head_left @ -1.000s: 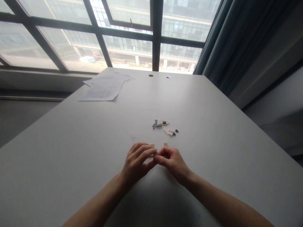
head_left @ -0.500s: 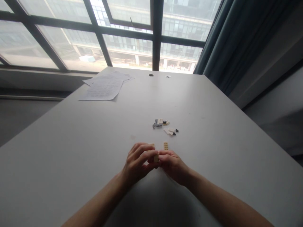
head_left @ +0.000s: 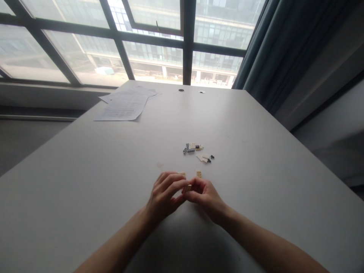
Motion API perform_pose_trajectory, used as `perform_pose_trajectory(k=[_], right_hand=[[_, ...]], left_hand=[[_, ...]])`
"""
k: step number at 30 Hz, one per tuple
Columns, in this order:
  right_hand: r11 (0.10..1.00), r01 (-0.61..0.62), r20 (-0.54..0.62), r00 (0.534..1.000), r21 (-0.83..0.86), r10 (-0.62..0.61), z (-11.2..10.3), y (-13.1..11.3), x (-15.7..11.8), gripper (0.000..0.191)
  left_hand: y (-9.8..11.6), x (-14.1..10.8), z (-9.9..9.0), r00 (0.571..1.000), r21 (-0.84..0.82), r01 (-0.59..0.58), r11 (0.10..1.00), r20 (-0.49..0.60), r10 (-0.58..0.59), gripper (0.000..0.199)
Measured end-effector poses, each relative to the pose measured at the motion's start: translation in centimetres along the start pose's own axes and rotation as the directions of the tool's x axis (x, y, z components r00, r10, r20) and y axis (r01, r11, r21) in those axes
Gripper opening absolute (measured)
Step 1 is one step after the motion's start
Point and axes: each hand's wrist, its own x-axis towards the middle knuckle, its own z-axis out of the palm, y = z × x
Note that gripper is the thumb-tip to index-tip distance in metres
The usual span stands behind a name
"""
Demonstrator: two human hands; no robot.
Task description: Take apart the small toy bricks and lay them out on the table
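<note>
Between the fingertips of both hands is a small tan building brick (head_left: 188, 188), partly covered by the fingers. My left hand (head_left: 167, 191) grips it from the left, fingers curled over it. From the right, my right hand (head_left: 204, 193) pinches the same brick between thumb and forefinger. Just beyond my right fingers lies a tan studded plate (head_left: 198, 174), its near end hidden by the hand. Another tan piece (head_left: 182, 173) peeks out behind my left fingers.
A little farther off sits a pile of white, grey and black brick pieces (head_left: 192, 147), with flat white and black pieces (head_left: 205, 157) beside it. Printed papers (head_left: 122, 108) lie at the far left of the white table (head_left: 85, 189). Two round cable holes (head_left: 181, 90) are near the window.
My right thumb and fingers have shifted left around the brick, and the brick has turned slightly. My left hand has hardly moved. The right hand now hides more of the tan plate.
</note>
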Motion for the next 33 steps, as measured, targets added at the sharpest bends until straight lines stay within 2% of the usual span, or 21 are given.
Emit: perform_pose_trajectory(k=[3,6,8,12,16,22,25,28,30,33], right_hand=[[0.996,0.063,-0.083,0.994,-0.069,-0.069,0.1,0.3,-0.1,0.027],[0.957,0.143,-0.191,0.962,-0.253,-0.194,0.4,0.3,-0.4,0.029],[0.914,0.180,-0.221,0.937,-0.364,-0.272,0.6,0.2,-0.6,0.026],[0.856,0.198,-0.232,0.911,-0.477,-0.340,0.9,0.0,-0.9,0.020],[0.812,0.202,-0.222,0.900,-0.548,-0.375,1.0,-0.1,-1.1,0.016],[0.830,0.237,-0.178,0.912,-0.504,-0.369,0.6,0.2,-0.8,0.014],[0.811,0.225,-0.221,0.892,-0.539,-0.395,-0.7,-0.2,0.1,0.015],[0.728,0.165,-0.290,0.841,-0.665,-0.456,-3.1,-1.3,1.3,0.018],[0.626,0.109,-0.273,0.832,-0.772,-0.482,-5.0,-2.0,2.2,0.020],[0.469,0.012,-0.226,0.865,-0.883,-0.448,-7.1,-2.4,3.0,0.020]], left_hand=[[-0.3,-0.3,0.1,1.000,0.022,0.012,1.000,-0.015,-0.011,0.024],[-0.3,-0.3,0.1,1.000,0.067,0.007,0.998,-0.017,-0.005,0.021],[-0.1,-0.2,0.0,1.000,0.103,-0.018,0.995,-0.015,0.020,0.020],[0.3,0.0,-0.2,0.996,0.144,-0.084,0.986,0.004,0.084,0.018],[0.2,-0.1,-0.3,0.995,0.162,-0.103,0.981,0.015,0.102,0.025],[0.1,-0.2,-0.1,0.997,0.185,-0.074,0.980,0.011,0.073,0.026],[0.0,-0.3,0.0,0.998,0.207,-0.057,0.977,0.030,0.052,0.023],[-0.1,-0.3,0.1,0.995,0.214,-0.057,0.975,0.089,0.039,0.022],[-0.2,-0.2,0.1,0.982,0.217,-0.076,0.973,0.187,0.035,0.024],[0.0,0.0,0.2,0.925,0.239,-0.127,0.963,0.378,0.028,0.040]])
